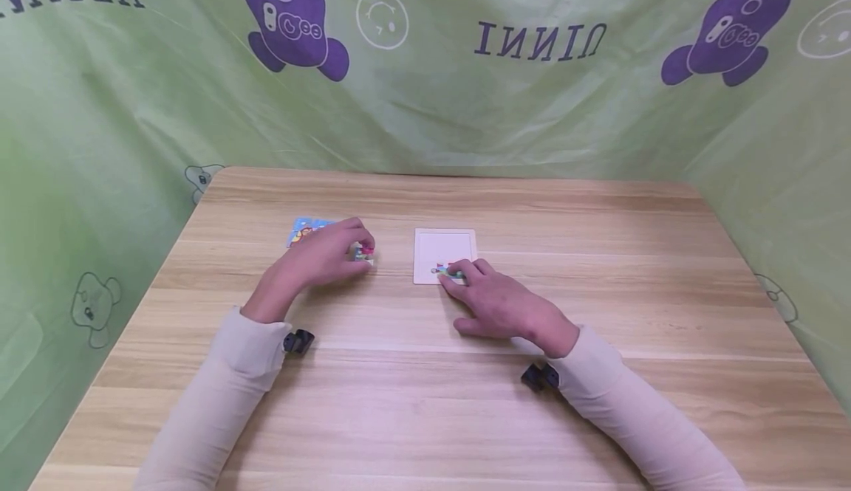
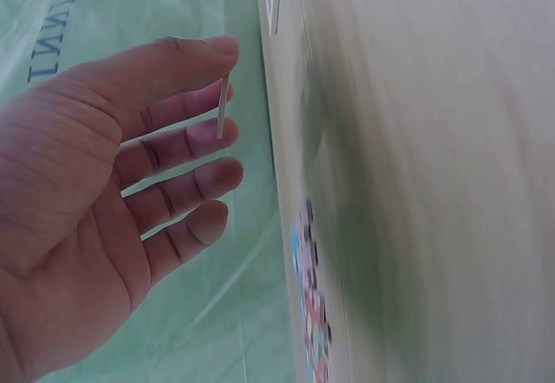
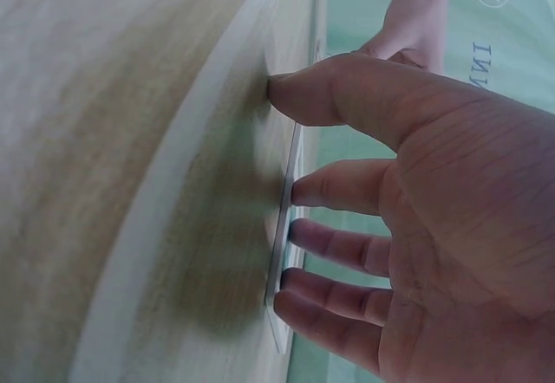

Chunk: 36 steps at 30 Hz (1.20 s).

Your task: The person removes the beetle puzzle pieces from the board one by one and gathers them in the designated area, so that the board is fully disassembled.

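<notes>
While the left hand's grip (image 1: 326,256) pinches a jigsaw piece (image 1: 363,253) above the desk (image 1: 399,410), a loosened thumb could drop it.
The right hand's grip (image 1: 495,303) is unclamped, fingers extended onto colourful pieces (image 1: 442,269) in the puzzle tray's (image 1: 417,255) near end; uneven pressure there could skew them; more pieces (image 1: 303,232) lie beside the left hand, where a brushing wrist might scatter them.

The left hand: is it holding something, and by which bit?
Yes, the left hand pinches a puzzle piece by its edges, between thumb and fingertips.
</notes>
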Tool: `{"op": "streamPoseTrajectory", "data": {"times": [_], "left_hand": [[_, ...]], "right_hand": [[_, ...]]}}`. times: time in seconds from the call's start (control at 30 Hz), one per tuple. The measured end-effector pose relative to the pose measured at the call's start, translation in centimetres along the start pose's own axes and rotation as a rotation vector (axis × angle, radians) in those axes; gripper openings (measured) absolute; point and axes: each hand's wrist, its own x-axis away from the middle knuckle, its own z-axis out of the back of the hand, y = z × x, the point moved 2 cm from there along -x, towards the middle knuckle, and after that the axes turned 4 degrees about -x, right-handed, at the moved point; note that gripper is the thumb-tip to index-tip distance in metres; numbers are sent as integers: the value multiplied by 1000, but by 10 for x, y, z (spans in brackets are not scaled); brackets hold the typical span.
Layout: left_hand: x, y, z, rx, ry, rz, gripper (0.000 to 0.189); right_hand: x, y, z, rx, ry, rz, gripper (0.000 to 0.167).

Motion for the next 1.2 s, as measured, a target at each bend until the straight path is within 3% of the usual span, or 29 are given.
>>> {"op": "streamPoseTrajectory", "data": {"times": [0.23,0.5,1.2], "left_hand": [[8,-18,4,-28,36,-16,27],[18,-37,5,-29,46,31,25],[38,-65,17,28,89,87,25]], "right_hand": [[1,0,0,-4,11,9,69],[0,2,-2,-13,9,3,69],[3,3,-3,-21,5,-1,69]]}}
